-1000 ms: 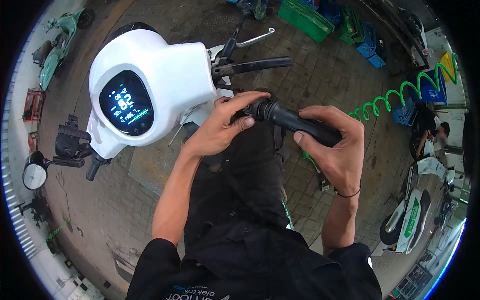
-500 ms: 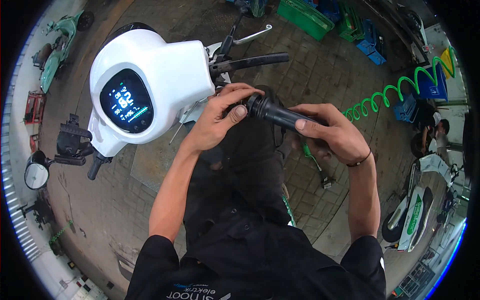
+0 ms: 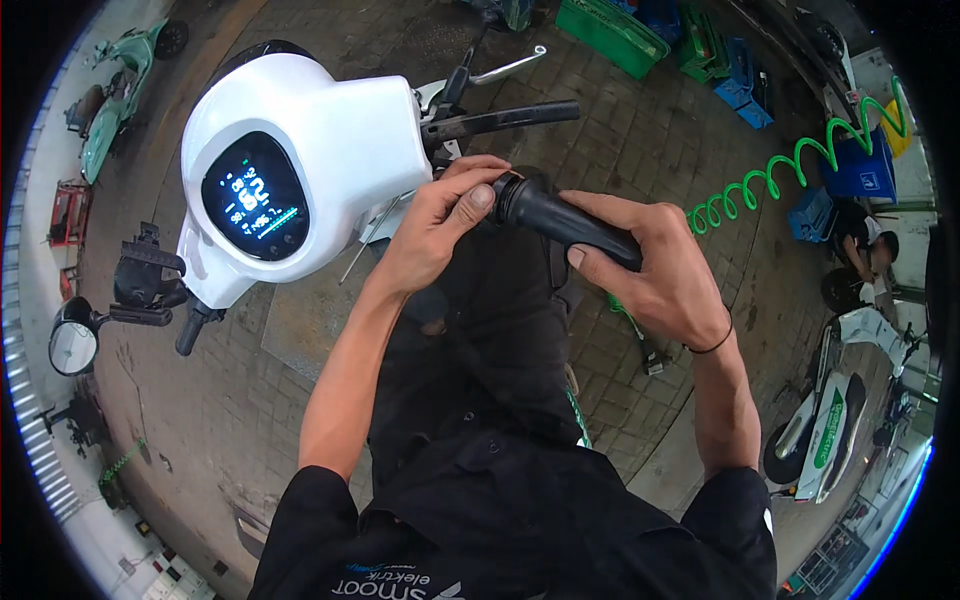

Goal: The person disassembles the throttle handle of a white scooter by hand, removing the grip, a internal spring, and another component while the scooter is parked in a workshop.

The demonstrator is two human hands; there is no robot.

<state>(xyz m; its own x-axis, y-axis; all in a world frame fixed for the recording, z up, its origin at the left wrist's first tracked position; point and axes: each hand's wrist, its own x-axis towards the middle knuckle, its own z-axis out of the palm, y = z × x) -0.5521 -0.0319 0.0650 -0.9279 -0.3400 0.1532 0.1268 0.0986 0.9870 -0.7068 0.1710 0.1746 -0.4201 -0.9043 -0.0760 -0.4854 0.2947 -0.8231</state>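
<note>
A black rubber throttle grip (image 3: 570, 225) lies slantwise between my hands, its ringed collar end toward the scooter. My left hand (image 3: 437, 228) is closed at that collar end, thumb and fingers pinching there; what lies under its fingers is hidden. My right hand (image 3: 665, 265) wraps the rear part of the grip, thumb on the near side and fingers on the far side. Just beyond stands a white scooter front (image 3: 300, 150) with a lit oval display (image 3: 257, 196). Its bare black handlebar tube (image 3: 510, 119) and a silver brake lever (image 3: 510, 66) stick out to the right.
A coiled green air hose (image 3: 765, 190) hangs at the right. Green and blue crates (image 3: 610, 38) stand on the paved floor (image 3: 640, 130) at the back. Another person (image 3: 865, 245) crouches at far right, near a white-and-green scooter (image 3: 825, 430). A round mirror (image 3: 75, 345) juts out at left.
My right hand has shifted its hold on the grip, and more of the grip's rear end shows. My left hand stays at the collar, with the grip slightly turned.
</note>
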